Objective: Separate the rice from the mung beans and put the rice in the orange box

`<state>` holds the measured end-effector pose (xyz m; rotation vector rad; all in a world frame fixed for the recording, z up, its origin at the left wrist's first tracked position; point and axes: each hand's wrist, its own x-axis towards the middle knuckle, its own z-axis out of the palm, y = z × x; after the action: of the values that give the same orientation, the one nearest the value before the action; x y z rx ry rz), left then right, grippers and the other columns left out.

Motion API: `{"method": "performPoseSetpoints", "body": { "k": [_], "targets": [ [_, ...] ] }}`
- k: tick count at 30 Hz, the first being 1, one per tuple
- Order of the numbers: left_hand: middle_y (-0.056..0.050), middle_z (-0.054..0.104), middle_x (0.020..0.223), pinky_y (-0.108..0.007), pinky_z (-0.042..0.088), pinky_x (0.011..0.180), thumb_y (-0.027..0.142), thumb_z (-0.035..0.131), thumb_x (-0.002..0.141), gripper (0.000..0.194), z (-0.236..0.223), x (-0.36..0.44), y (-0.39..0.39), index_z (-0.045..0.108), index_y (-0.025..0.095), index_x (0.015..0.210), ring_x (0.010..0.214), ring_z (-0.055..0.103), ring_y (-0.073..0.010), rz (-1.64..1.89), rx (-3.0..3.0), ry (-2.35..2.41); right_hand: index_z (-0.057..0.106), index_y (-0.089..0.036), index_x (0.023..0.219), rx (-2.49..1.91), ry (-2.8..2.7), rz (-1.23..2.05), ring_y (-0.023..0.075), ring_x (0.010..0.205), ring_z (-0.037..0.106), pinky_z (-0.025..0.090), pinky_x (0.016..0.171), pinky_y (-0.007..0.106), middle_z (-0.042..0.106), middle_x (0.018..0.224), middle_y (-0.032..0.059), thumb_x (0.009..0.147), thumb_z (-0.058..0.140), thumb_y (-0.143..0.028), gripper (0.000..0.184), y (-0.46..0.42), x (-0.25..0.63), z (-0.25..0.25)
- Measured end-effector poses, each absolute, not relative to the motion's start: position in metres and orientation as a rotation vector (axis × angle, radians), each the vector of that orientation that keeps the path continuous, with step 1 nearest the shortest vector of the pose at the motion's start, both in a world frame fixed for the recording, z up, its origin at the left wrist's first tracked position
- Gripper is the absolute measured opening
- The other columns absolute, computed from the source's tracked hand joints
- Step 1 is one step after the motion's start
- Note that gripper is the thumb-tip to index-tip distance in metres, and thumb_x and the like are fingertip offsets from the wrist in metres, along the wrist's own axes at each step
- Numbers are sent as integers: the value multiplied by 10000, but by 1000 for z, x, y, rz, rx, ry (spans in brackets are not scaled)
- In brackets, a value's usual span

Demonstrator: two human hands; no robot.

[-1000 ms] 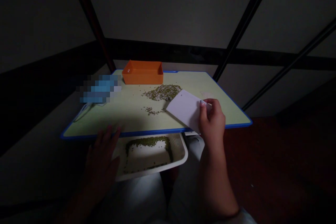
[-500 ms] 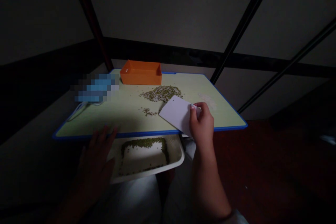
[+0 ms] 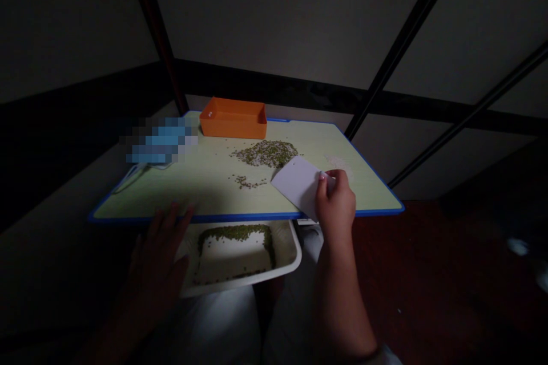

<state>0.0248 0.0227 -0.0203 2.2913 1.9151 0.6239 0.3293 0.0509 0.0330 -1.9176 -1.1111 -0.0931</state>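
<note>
My right hand (image 3: 337, 199) pinches a flat white scraper (image 3: 297, 182) with a small hole near one corner, held over the board. A pile of small green beans mixed with pale grains (image 3: 269, 153) lies just beyond the scraper's far edge. A smaller scatter of beans (image 3: 248, 182) is to the left of it. My left hand (image 3: 160, 254) is open, fingers spread, in shadow by the board's front edge and the white tray (image 3: 295, 251). Inside that tray, green beans (image 3: 237, 232) line the back and right sides.
An orange box (image 3: 233, 128) stands at the back left of the pale green, blue-edged board (image 3: 205, 199). Pale grains (image 3: 338, 164) lie toward the right. A pixelated blue item (image 3: 165, 141) with a cord sits on the left. A wall rises behind.
My right hand and the scraper have shifted slightly to the right, away from the small bean scatter. The left hand stays about where it was.
</note>
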Motion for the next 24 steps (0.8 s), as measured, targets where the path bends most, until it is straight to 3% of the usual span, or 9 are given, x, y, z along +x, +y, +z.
{"method": "performPoseSetpoints", "body": {
  "k": [14, 24],
  "targets": [
    [-15, 106, 1615, -625, 235, 1204, 284, 195, 919, 565, -21, 20, 29, 216, 264, 1483, 1512, 20, -214, 491, 2211, 1968, 538, -201, 928, -1825, -1111, -38, 191, 618, 517, 303, 594, 280, 582, 695, 42, 901, 415, -374, 214, 51, 328, 33],
    [19, 120, 1620, -684, 325, 1141, 291, 219, 936, 595, -41, 11, 32, 24, 460, 1472, 1510, 77, -237, 602, 2395, 1940, 527, -202, 924, -1800, -1078, -15, 179, 577, 484, 287, 579, 272, 546, 643, 10, 899, 409, -385, 219, 55, 336, 26]
  ]
}}
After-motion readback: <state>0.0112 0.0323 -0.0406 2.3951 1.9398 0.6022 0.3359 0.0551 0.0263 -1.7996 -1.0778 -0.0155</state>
